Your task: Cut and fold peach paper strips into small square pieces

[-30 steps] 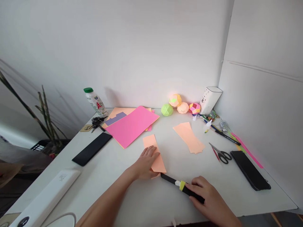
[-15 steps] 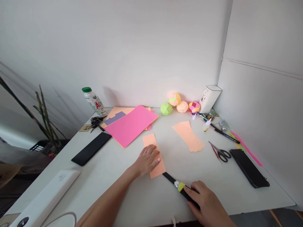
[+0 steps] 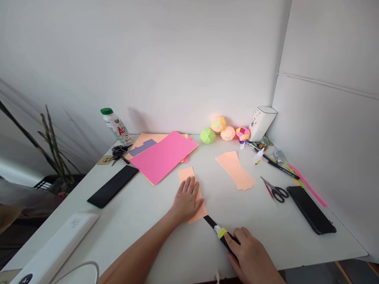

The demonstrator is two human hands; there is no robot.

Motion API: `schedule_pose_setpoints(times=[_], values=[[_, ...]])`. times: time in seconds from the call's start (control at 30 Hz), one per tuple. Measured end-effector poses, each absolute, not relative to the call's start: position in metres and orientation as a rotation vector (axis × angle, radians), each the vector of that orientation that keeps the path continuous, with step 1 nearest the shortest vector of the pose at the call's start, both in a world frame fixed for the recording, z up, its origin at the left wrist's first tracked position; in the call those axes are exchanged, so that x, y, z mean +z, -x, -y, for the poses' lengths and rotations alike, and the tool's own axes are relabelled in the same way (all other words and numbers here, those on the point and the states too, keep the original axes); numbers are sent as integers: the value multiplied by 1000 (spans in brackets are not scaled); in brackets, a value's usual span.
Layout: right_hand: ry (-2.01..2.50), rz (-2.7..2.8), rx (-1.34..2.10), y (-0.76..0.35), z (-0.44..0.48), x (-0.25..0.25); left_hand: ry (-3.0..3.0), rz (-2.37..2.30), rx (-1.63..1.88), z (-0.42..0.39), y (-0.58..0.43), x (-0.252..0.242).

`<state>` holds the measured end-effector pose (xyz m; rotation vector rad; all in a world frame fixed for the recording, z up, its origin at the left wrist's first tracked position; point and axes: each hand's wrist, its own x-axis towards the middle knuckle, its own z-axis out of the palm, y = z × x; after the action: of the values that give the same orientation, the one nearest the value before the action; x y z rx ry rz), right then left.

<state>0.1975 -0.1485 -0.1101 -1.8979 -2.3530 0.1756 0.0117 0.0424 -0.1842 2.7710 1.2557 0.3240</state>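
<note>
Flatter than half a second ago, the left hand [image 3: 186, 199] rests, fingers slightly spread, on the peach paper rectangle [image 3: 197, 215] lying lengthwise away across the white counter [image 3: 124, 228]. Its near-right corner lies at the black-and-yellow cutter [image 3: 221, 234] the right hand [image 3: 248, 252] grips.

Left hand [image 3: 186, 200]: bare, with details of the fingernails too small to tell. Left forearm [image 3: 146, 248]: bare along its visible length, narrowing smoothly toward the wrist [image 3: 174, 217]. Right hand [image 3: 250, 252]: bare.

Left fingers [image 3: 187, 186] flat, right fingers [image 3: 232, 244] curled
</note>
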Motion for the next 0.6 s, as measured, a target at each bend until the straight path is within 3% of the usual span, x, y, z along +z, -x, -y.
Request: schedule_pose_setpoints(times=[0.6], values=[[2065,2388,275,-194,125,-99,-2889,-1266,330,-43,-12,-187]])
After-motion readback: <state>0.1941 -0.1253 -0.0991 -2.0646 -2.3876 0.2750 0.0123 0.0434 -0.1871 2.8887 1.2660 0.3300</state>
